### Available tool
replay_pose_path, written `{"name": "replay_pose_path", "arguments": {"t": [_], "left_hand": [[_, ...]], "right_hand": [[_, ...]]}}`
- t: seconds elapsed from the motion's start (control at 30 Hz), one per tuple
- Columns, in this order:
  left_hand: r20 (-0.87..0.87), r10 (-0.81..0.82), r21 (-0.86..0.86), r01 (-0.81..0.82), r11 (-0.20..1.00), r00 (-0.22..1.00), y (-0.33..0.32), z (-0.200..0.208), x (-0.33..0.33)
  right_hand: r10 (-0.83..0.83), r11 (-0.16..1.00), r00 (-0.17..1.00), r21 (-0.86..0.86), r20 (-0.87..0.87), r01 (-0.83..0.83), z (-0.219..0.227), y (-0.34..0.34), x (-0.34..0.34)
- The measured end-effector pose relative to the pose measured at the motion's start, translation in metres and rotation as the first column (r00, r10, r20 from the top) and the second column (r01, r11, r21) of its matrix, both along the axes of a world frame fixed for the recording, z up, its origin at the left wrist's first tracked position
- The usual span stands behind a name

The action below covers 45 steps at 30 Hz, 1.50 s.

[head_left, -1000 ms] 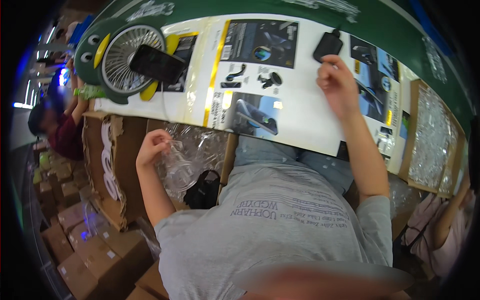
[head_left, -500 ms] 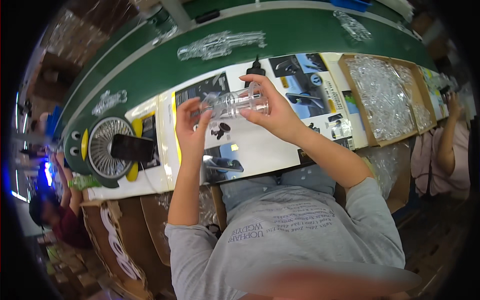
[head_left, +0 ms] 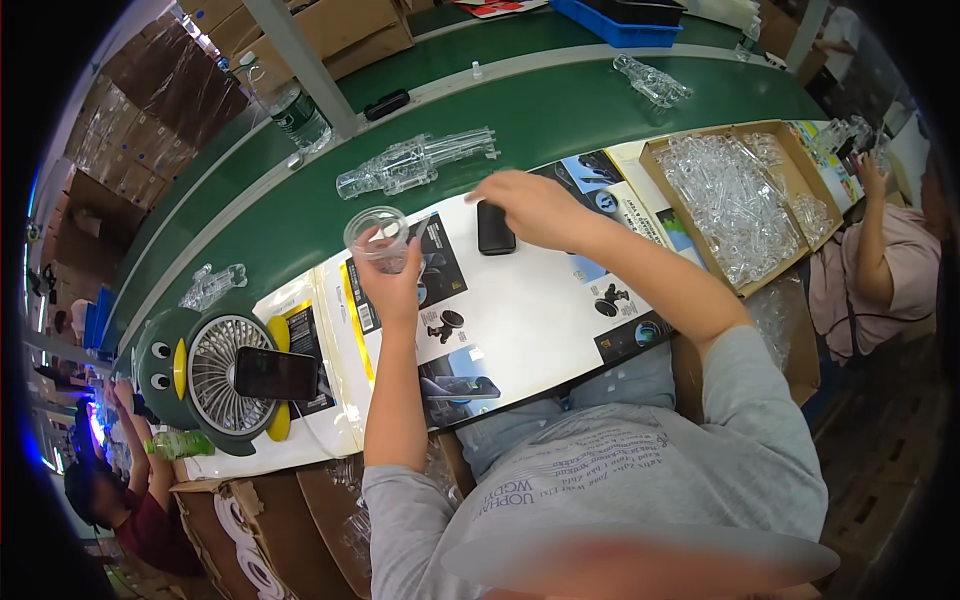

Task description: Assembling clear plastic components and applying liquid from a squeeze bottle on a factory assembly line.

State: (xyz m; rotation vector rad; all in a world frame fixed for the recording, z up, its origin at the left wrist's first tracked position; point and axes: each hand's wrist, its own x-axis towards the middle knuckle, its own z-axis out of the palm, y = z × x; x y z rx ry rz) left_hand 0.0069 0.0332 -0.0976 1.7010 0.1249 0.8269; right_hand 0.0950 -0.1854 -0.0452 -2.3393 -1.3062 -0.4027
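My left hand (head_left: pixel 388 285) is closed around a clear plastic cup-like part (head_left: pixel 376 228), its round open rim tilted up and toward the far side. Fingers show through its clear wall. To the right, my right hand (head_left: pixel 530 205) is slightly blurred, with bent fingers drawn together; what they pinch, if anything, is too small to make out. Just under that hand a black object with rounded corners (head_left: pixel 496 232) rests on the printed sheet (head_left: pixel 530 310); the hand covers its far end. Beyond them, a bundle of clear plastic parts (head_left: pixel 415 165) lies on the green bench.
A cardboard tray of clear pieces (head_left: pixel 725 200) stands at right, near another person's hand (head_left: pixel 872 178). At left, a penguin-shaped fan (head_left: pixel 215 380) has a phone (head_left: pixel 275 375) against it. More clear parts (head_left: pixel 652 82), a water bottle (head_left: pixel 290 110) and a blue tray (head_left: pixel 618 30) sit farther back.
Both hands were on the clear part together. Now my right hand has left it and moved to the black object, while my left hand keeps the part. The view has shifted.
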Motion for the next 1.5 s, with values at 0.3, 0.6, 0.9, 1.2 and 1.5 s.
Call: {"name": "replay_pose_path", "arguments": {"t": [0.3,0.6,0.9,1.2,1.5], "left_hand": [[0.026,0.008,-0.369,0.002,0.929,1.0,0.002,0.002,0.008],[0.065,-0.055,-0.172,0.065,0.983,0.996,-0.017,0.0,-0.004],[0.053,-0.205,-0.032,0.207,0.978,0.977,-0.044,0.005,-0.013],[-0.146,-0.195,-0.12,0.178,0.977,0.97,-0.039,0.003,-0.017],[-0.024,-0.279,-0.171,0.271,0.947,0.96,-0.05,0.016,-0.019]], "right_hand": [[0.371,0.81,0.922,-0.525,0.11,-0.262,-0.028,0.017,0.028],[-0.039,0.963,0.999,0.268,0.002,0.037,0.046,0.011,0.025],[0.773,0.121,0.501,0.865,-0.39,0.486,0.078,0.034,0.014],[0.976,0.064,0.134,0.811,-0.174,0.581,0.076,0.022,0.009],[1.0,0.027,-0.014,0.869,-0.023,0.495,0.075,0.021,-0.002]]}}
